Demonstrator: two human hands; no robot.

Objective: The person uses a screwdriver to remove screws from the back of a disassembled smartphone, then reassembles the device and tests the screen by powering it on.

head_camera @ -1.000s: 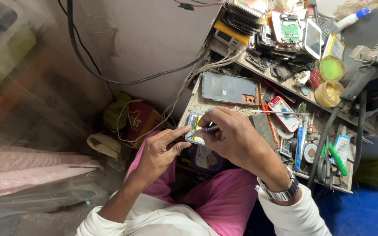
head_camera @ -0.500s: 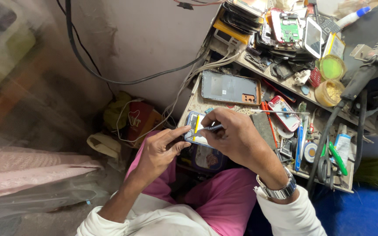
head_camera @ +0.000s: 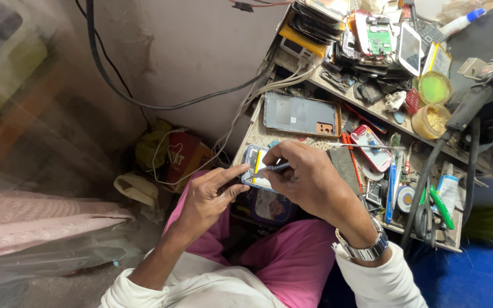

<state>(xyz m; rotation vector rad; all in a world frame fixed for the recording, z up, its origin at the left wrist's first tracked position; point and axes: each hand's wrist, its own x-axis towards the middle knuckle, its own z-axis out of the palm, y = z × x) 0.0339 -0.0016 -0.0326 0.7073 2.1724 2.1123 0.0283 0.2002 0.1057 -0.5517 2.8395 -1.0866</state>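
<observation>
Hands meet above the pink lap, at the near edge of the crowded workbench. Left hand is closed around the opened phone, holding its lower edge. Right hand is curled tight on a thin screwdriver, its tip touching the phone's inside.

left hand steadying opened phone, right hand gripping tool

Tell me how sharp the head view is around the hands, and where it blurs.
Head view: left hand, right hand and opened phone are sharp and evenly lit; the plastic sheet at left is hazy; edges bend from wide-angle distortion.
</observation>
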